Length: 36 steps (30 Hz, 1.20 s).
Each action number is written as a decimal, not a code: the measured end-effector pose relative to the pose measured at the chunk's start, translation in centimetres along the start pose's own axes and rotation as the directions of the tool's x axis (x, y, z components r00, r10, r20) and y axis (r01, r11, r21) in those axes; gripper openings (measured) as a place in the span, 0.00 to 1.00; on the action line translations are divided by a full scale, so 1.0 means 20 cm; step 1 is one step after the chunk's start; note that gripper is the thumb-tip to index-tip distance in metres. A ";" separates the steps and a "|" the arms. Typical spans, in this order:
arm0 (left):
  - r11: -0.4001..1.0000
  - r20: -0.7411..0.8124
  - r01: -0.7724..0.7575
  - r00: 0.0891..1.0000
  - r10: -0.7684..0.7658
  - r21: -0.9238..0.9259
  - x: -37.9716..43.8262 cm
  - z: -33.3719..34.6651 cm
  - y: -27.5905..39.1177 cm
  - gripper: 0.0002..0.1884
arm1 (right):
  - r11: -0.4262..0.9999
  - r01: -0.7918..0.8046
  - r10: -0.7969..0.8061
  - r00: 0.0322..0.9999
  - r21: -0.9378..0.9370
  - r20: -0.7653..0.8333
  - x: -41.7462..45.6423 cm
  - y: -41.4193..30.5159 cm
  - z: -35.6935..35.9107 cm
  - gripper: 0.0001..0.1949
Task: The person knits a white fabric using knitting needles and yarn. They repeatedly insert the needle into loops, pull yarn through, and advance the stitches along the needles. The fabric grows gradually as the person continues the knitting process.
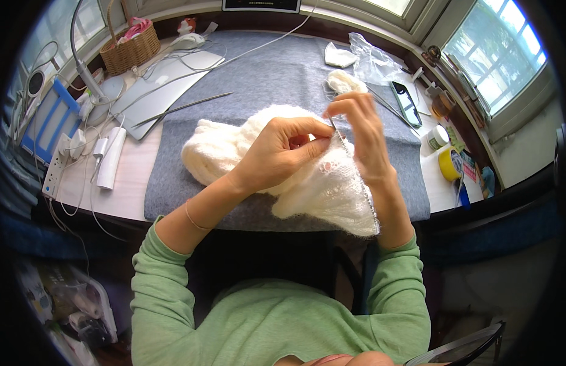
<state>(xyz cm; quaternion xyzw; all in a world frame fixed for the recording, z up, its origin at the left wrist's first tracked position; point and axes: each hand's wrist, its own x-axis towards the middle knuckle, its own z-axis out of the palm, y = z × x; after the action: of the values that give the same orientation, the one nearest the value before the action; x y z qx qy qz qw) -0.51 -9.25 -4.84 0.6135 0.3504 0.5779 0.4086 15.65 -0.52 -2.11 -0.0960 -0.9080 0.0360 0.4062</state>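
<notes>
Cream fuzzy knitting (328, 192) hangs over the front edge of a grey felt mat, the rest of it bunched up to the left. A row of stitches sits along a thin knitting needle (332, 122) at its right side. My left hand (287, 148) pinches the work's upper edge near the needle tip between thumb and fingers. Just to the right, my right hand (365, 128) is raised with bent fingers at the needle tip. Blur hides whether it grips yarn or a needle. Behind it lies a cream yarn ball (344, 82).
On the grey felt mat (273, 59), another knitting needle (186, 109) lies partly across a silver laptop (173, 87). Chargers and a power strip (56, 164) crowd the left. A phone (406, 104), a white jar (437, 137) and yellow tape (449, 164) are at right.
</notes>
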 end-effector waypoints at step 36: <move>0.942 -0.036 0.130 0.988 -0.148 -0.310 0.02 -0.08 0.06 0.10 | 1.000 0.007 -0.002 0.941 0.014 -0.338 -0.06 -0.04 -0.02 0.16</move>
<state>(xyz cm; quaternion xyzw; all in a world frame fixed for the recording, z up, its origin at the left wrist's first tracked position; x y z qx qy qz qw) -2.16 -9.22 -3.57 0.4991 0.3106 0.6128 0.5281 16.64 -1.48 -2.60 -0.0955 -0.8248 0.0246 0.5568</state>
